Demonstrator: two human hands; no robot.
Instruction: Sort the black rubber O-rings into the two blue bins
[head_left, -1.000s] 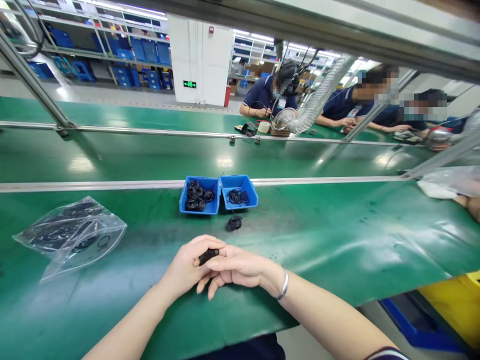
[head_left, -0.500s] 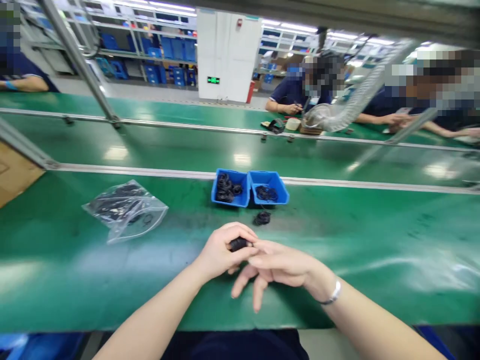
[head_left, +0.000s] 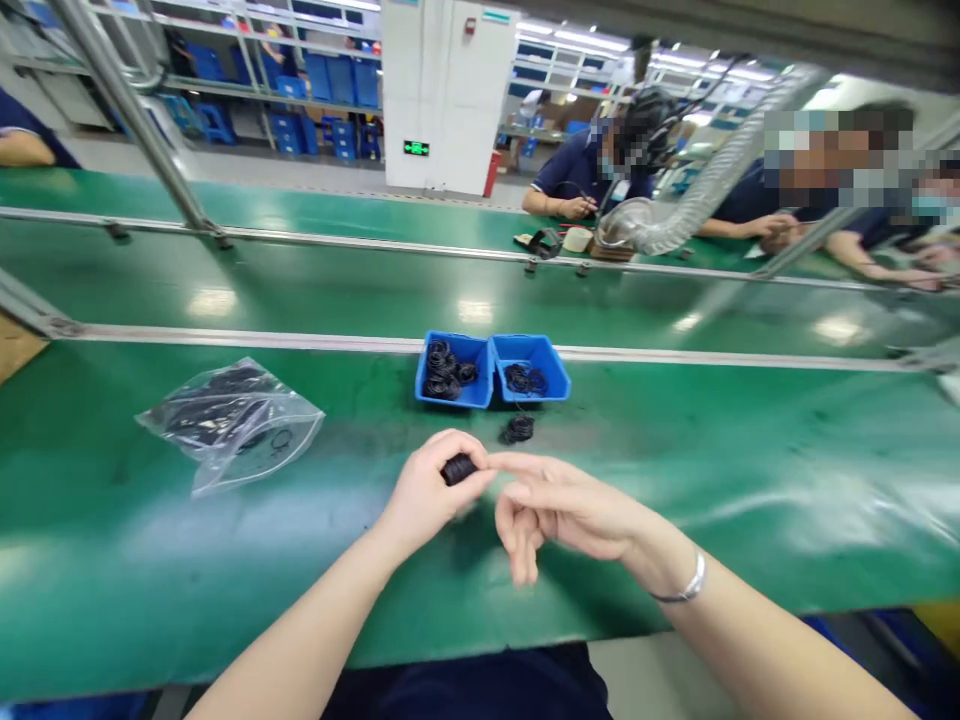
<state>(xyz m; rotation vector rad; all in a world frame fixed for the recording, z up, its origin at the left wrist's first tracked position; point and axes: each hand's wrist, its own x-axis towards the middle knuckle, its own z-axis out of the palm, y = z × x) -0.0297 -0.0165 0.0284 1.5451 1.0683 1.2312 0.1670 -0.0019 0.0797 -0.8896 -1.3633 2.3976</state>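
Observation:
My left hand (head_left: 435, 482) is closed around a bundle of thin black rings (head_left: 459, 469), which shows as a ridged dark roll between thumb and fingers. Just to its right is my right hand (head_left: 562, 505), its index finger stretched out to the left hand's fingertips, its thumb apart and its other fingers hanging loosely bent. Nothing shows in the right hand. Beyond the hands a loose clump of black rings (head_left: 517, 430) lies on the green table. Behind it stand a left blue bin (head_left: 457, 400) and a right blue bin (head_left: 551, 395), side by side, each with black coils inside.
A clear zip bag (head_left: 232, 425) with black rings inside lies at the left on the green tabletop (head_left: 750, 450). A metal rail (head_left: 300, 341) runs behind the bins. Co-workers sit across the far bench, near a clear flexible duct (head_left: 697, 205).
The right hand's lower fingers have drawn in from a wider spread, and its index finger reaches farther out. Both hands have shifted slightly up in view; the left still holds the bundle.

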